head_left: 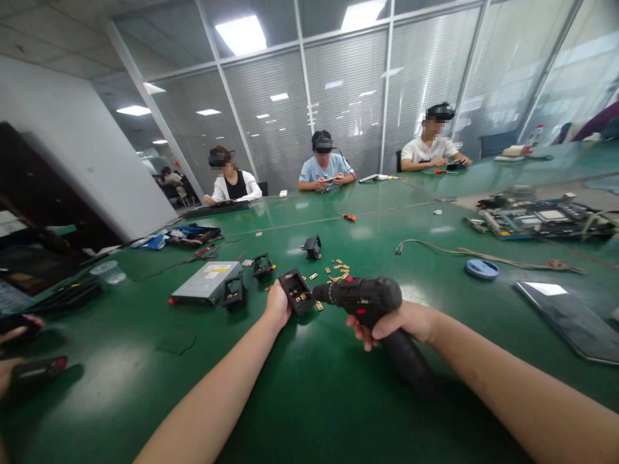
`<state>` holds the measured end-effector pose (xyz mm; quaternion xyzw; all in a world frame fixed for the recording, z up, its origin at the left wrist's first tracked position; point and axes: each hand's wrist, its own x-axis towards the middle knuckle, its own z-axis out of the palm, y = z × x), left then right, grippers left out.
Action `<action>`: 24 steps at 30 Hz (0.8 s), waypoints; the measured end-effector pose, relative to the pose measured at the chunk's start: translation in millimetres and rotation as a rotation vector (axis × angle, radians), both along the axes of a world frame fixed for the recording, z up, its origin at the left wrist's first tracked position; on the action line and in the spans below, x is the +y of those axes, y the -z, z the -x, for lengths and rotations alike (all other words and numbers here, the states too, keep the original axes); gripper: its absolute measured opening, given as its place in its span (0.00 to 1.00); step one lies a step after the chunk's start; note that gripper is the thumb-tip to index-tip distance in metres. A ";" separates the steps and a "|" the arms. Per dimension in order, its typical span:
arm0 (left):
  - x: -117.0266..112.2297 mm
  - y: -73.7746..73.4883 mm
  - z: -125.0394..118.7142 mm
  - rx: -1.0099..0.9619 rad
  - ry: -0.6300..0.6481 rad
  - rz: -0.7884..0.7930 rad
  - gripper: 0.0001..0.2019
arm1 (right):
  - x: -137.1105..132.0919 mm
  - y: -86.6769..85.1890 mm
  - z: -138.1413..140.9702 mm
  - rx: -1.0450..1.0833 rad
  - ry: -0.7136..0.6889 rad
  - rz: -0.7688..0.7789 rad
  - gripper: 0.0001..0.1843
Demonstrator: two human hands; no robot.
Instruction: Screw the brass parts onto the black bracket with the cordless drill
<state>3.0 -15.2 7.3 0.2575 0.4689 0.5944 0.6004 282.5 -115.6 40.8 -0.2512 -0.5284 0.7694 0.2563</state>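
Note:
My left hand (277, 305) grips a black plastic socket housing (296, 291) by its side, its hollow face turned toward me with brass-coloured parts inside. My right hand (382, 324) is wrapped around the handle of a black cordless drill (365, 296), which points left. The drill's tip reaches the right edge of the housing; I cannot tell whether it touches a screw. Small brass plates (338, 267) lie scattered just behind. Similar black housings stand on the table: one (313, 247) behind, two (234, 293) to the left.
A silver disc drive (207, 283) lies left on the green table (290, 399). At right are a blue round lid (481, 269), a dark flat panel (570, 319), a cable and a circuit board (546, 218). Three people sit across; another person's hands (19, 332) show at far left.

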 end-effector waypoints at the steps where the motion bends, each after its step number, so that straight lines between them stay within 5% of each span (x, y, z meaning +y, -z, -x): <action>1: 0.5 1.4 0.3 0.003 0.008 -0.005 0.06 | -2.3 -4.0 0.1 -0.030 0.025 0.001 0.25; 6: 0.5 1.2 0.3 -0.015 -0.018 -0.006 0.06 | -10.7 -16.0 6.7 -0.142 0.145 -0.039 0.25; 14: 7.1 3.8 4.5 -0.075 0.031 0.060 0.10 | -17.1 -12.1 17.9 -0.168 0.202 -0.076 0.27; 24: 4.3 1.8 6.2 -0.012 0.126 0.030 0.15 | -25.5 -18.0 25.0 -0.203 0.051 -0.133 0.30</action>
